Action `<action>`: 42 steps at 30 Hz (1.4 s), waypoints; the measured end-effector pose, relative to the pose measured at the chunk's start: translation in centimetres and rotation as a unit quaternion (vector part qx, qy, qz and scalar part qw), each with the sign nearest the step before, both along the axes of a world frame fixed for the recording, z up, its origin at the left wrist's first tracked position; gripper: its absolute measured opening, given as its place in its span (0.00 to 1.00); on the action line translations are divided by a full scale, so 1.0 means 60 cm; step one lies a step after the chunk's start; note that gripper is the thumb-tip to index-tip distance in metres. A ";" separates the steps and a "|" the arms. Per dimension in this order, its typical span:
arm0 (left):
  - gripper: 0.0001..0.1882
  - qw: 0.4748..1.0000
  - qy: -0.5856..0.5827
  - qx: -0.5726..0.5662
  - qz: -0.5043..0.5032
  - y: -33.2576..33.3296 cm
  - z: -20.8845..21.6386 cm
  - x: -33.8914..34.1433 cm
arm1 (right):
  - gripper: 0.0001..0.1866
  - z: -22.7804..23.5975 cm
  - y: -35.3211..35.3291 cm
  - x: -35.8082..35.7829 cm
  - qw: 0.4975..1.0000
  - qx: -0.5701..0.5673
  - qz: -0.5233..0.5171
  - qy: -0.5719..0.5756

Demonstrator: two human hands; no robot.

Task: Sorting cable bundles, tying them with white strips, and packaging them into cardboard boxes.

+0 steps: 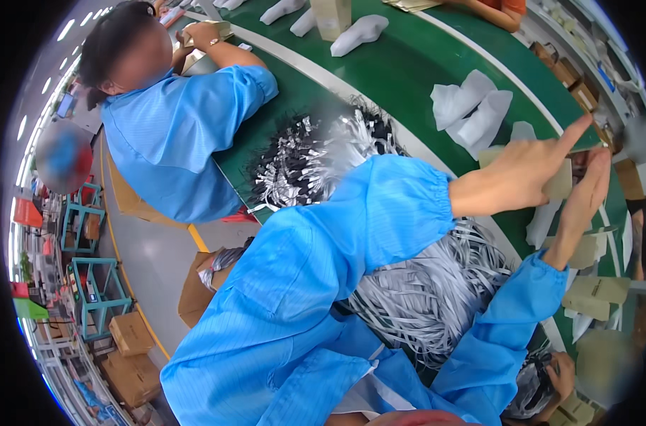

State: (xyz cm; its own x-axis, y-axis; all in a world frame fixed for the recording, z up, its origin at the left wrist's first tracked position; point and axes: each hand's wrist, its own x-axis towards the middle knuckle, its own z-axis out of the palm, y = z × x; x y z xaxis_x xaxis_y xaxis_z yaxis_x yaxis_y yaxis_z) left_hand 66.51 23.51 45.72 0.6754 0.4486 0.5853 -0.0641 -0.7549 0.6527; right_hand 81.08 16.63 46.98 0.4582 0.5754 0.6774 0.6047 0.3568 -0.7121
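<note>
My left hand (511, 177) reaches over the green worktop from a blue sleeve, its index finger stretched out. The other fingers close around a small beige cardboard box (560, 182), partly hidden behind the hand. From the right, my right hand (585, 202) meets the same box at its far side, fingertips held together. Just beyond my hands lie several white foam-wrapped pieces (472, 113). A large heap of flat silver-grey straps (433, 291) lies below my left forearm.
A co-worker in a blue smock (174, 142) handles a beige box at left. A black-and-white strap heap (316, 160) sits between us. Flat beige cartons (598, 292) lie at right, near another person's hand (562, 374). Brown boxes (131, 334) stand on the floor.
</note>
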 end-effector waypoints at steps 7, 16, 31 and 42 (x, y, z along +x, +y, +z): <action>0.66 0.996 -0.072 -0.033 0.027 0.034 -0.038 0.012 | 0.19 -0.019 0.031 -0.016 0.993 -0.060 0.045 -0.088; 0.71 0.992 -0.013 -0.122 -0.001 0.043 -0.030 -0.001 | 0.19 0.032 -0.019 -0.026 0.980 -0.152 -0.122 -0.030; 0.23 0.913 0.400 0.075 -0.014 0.079 -0.065 -0.032 | 0.17 -0.010 -0.005 0.010 0.929 -0.288 -0.015 -0.230; 0.13 0.812 0.549 0.065 -0.186 -0.011 -0.171 0.073 | 0.15 0.004 -0.023 -0.005 0.921 -0.317 -0.023 -0.223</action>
